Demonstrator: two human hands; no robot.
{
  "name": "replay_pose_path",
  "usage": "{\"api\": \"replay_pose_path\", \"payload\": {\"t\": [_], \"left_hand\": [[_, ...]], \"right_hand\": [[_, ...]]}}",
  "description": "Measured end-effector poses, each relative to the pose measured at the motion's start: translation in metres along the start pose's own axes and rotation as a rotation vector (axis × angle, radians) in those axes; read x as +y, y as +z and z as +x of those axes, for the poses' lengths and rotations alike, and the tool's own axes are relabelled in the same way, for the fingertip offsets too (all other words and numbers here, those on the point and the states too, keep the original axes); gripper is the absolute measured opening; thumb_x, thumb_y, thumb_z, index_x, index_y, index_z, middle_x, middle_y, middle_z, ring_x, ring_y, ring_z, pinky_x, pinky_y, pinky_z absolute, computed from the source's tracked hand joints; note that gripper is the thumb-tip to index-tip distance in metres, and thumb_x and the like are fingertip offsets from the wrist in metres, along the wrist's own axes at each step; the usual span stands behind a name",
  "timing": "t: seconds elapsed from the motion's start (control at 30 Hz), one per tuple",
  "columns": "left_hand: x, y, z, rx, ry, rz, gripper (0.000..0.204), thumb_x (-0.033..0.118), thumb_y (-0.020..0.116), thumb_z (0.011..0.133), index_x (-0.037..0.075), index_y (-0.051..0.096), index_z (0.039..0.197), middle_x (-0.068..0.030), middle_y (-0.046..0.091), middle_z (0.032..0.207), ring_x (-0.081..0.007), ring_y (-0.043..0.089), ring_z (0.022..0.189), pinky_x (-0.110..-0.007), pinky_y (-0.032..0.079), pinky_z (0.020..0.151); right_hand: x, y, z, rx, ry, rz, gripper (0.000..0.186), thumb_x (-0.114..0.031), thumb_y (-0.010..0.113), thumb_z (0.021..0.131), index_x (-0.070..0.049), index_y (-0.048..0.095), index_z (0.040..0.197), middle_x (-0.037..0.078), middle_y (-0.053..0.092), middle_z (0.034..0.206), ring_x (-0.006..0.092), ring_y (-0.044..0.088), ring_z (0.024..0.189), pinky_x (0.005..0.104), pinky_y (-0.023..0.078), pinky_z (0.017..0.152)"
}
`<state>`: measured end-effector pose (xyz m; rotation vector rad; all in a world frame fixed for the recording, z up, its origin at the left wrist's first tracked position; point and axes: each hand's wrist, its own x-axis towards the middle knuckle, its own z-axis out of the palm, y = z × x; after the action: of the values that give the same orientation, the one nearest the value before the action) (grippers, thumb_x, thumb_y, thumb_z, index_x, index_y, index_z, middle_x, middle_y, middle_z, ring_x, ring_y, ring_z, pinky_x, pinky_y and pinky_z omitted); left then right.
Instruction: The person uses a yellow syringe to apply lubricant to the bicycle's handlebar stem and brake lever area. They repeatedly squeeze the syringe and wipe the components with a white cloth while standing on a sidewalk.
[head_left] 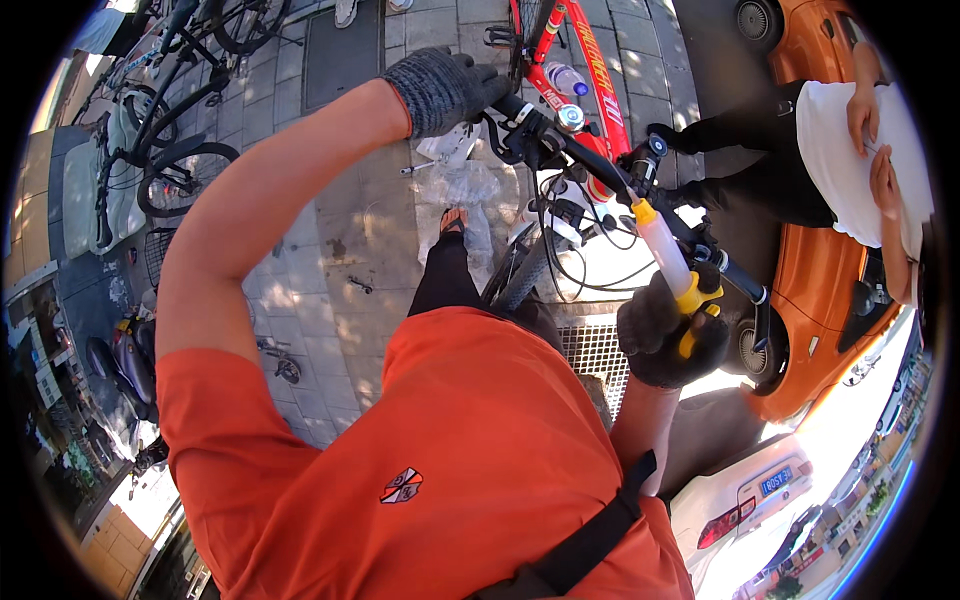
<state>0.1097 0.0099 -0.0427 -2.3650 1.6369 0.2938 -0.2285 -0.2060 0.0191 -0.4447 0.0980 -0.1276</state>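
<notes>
A red bicycle [600,70] stands in front of me, with its black handlebar [590,155] running across toward the right. My left hand [440,92], in a dark grey knit glove, is closed on the handlebar's left grip. In my gloved right hand [668,335] is a syringe [660,240] with a pale, translucent barrel and yellow ends. Its narrow tip points up at the handlebar's middle; I cannot tell whether it is attached there. A silver bell [571,117], brake levers and loose black cables sit around the bar.
Clear plastic wrapping [460,195] lies on the paving by my foot. A bottle [566,78] is near the red frame. At right a person in a white shirt [850,150] stands before an orange car [815,290]. Parked bicycles [170,150] line the left; a white car [740,500] is lower right.
</notes>
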Motion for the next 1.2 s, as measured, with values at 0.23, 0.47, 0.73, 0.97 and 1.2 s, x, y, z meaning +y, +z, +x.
{"api": "replay_pose_path", "payload": {"t": [0.23, 0.47, 0.73, 0.97, 1.2], "left_hand": [[-0.042, 0.022, 0.046, 0.180, 0.232, 0.076, 0.059, 0.029, 0.077, 0.088, 0.015, 0.057, 0.142, -0.0088, 0.070, 0.129, -0.0313, 0.069, 0.117, -0.047, 0.056, 0.099], [-0.066, 0.012, 0.078, 0.155, 0.320, 0.020, 0.057, 0.025, 0.079, 0.089, 0.015, 0.059, 0.142, -0.0099, 0.069, 0.133, -0.0304, 0.068, 0.120, -0.046, 0.056, 0.101], [-0.111, 0.008, 0.100, 0.066, 0.518, -0.595, 0.081, 0.036, 0.086, 0.085, 0.010, 0.051, 0.153, -0.0157, 0.061, 0.146, -0.0334, 0.056, 0.139, -0.048, 0.044, 0.118], [-0.097, 0.022, 0.093, 0.248, 0.630, -0.041, 0.077, 0.032, 0.083, 0.084, 0.005, 0.052, 0.149, -0.0151, 0.059, 0.146, -0.0335, 0.054, 0.139, -0.047, 0.042, 0.119], [-0.087, 0.023, 0.107, 0.119, 0.530, -0.074, 0.058, 0.029, 0.079, 0.088, 0.009, 0.061, 0.139, -0.0110, 0.066, 0.135, -0.0316, 0.066, 0.122, -0.045, 0.055, 0.103]], "right_hand": [[0.052, 0.026, 0.021, 0.185, -0.162, -0.015, 0.036, -0.020, 0.062, 0.091, -0.018, 0.053, 0.126, 0.013, 0.055, 0.084, 0.0256, 0.059, 0.063, 0.0388, 0.052, 0.054], [0.062, 0.047, 0.039, 0.220, -0.313, -0.225, 0.043, -0.030, 0.059, 0.096, -0.016, 0.057, 0.137, 0.005, 0.050, 0.081, 0.0128, 0.051, 0.058, 0.0286, 0.049, 0.047], [0.053, 0.051, 0.042, 0.238, -0.358, -0.148, 0.041, -0.024, 0.057, 0.097, -0.017, 0.051, 0.137, 0.010, 0.054, 0.089, 0.0235, 0.060, 0.065, 0.0431, 0.056, 0.056], [0.057, 0.068, 0.054, 0.334, -0.410, -0.239, 0.047, -0.022, 0.061, 0.095, -0.009, 0.058, 0.140, 0.005, 0.050, 0.079, 0.0103, 0.048, 0.051, 0.0255, 0.049, 0.043], [0.065, 0.073, 0.056, 0.373, -0.388, -0.240, 0.048, -0.024, 0.060, 0.095, -0.010, 0.056, 0.141, 0.004, 0.050, 0.079, 0.0100, 0.049, 0.051, 0.0249, 0.051, 0.044]]}}
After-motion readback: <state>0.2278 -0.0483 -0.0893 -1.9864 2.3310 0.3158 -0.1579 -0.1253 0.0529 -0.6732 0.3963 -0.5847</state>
